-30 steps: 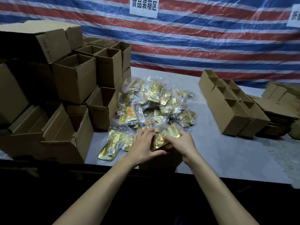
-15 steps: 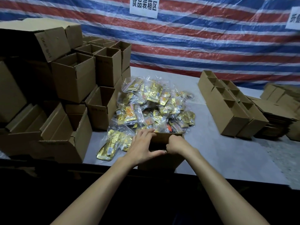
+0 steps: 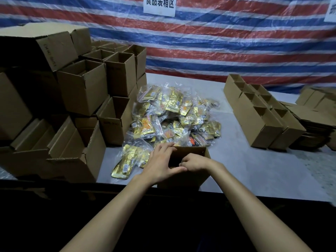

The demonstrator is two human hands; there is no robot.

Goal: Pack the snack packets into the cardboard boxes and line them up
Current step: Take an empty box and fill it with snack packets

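Head view, looking down on a packing station. Sitting at the near edge of the grey table, directly ahead: an open cardboard box, plain brown, mouth facing up.

Resting across the box's left rim: the left hand, fingers nearly straight and spread toward the far-left corner, thumb reaching along the near rim (lying on the cardboard rather than wrapping it). Dipping into the mouth from the right: the right hand, knuckles up, fingers curling downward; impossible to tell whether pinching anything, owing to the dark interior. Hands lying close together, almost touching over the opening.

Piling up just behind the box and touching its far wall: a heap of snack packets, gold foil in clear wrappers, with some loose gold packets spilling onto the table beside the box's left wall.

Standing at the left: stacked open boxes, some tilting. Lining up at the right, well apart from the heap: a double row of boxes, with flattened cardboard piling beyond. Hanging behind: a red, white and blue striped tarpaulin bearing a white sign.
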